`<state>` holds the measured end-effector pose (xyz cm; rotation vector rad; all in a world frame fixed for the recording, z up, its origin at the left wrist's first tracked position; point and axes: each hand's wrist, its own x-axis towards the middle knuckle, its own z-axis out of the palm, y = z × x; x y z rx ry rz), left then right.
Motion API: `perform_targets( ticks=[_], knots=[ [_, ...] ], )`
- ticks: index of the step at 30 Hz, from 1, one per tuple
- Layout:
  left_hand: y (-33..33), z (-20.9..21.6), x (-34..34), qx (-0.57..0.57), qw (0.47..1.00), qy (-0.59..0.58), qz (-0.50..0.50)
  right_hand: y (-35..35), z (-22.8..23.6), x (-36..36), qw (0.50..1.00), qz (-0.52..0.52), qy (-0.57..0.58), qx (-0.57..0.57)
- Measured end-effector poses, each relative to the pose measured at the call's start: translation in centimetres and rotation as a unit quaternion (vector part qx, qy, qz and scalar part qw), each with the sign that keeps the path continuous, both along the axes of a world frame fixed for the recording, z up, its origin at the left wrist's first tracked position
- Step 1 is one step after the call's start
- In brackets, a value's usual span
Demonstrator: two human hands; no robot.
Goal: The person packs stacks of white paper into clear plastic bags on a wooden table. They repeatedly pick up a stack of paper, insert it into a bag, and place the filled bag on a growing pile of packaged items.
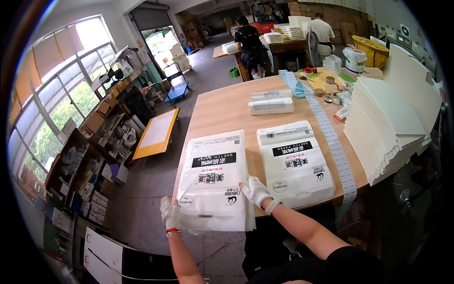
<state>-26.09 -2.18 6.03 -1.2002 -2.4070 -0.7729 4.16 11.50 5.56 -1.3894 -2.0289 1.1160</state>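
Observation:
A stack of paper packs in white plastic bags [213, 142], printed with black bands, lies at the table's near left, its lower end over the edge. My left hand [170, 214], in a white glove, grips the stack's lower left side. On its right side my right hand [256, 192], gloved too, holds the edge with thumb and fingers against the plastic; parts of the fingers are hidden. Close by on the right lies a second stack of similar white bags [295, 161], which neither hand holds.
Behind the stacks, a wrapped bundle [271, 102] lies on the wooden table [222, 106]. A long strip of pale blue labels [326, 135] runs along the right. Beyond it rises a tall pile of white sheets [378, 123]. Two people work at a farther table.

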Motion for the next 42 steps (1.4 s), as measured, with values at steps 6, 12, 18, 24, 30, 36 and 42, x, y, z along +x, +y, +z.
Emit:
perform_targets(
  ticks=[6, 12, 18, 24, 30, 36, 42],
  knots=[
    [0.9, 0.9, 1.7, -0.149, 0.965, -0.216, -0.015, 3.0, -3.4, -4.4, 0.997, -0.034, -0.017, 0.07],
    [0.1, -7.5, -4.3, 0.062, 0.991, -0.116, -0.006, 2.3, -1.8, 4.1, 0.984, 0.053, 0.146, 0.087],
    [-6.8, -10.3, 6.1, 0.322, 0.908, -0.256, 0.082, -1.9, 11.8, 31.0, 0.942, -0.126, -0.042, 0.308],
    [-8.0, -20.7, 19.4, -0.216, 0.871, -0.368, -0.242, -0.8, 20.8, 45.7, 0.744, -0.246, -0.46, 0.417],
    [-1.3, -8.4, 34.7, -0.049, 0.695, -0.413, -0.586, 1.5, 21.5, 49.6, 0.75, -0.19, -0.433, 0.462],
    [6.9, 5.4, 47.4, -0.161, 0.354, -0.682, -0.619, -3.1, 22.3, 42.4, 0.643, -0.104, -0.445, 0.614],
    [7.9, 12.1, 50.2, -0.262, 0.174, -0.811, -0.493, -13.3, 23.6, 39.1, 0.949, 0.143, -0.206, 0.192]
  ],
)
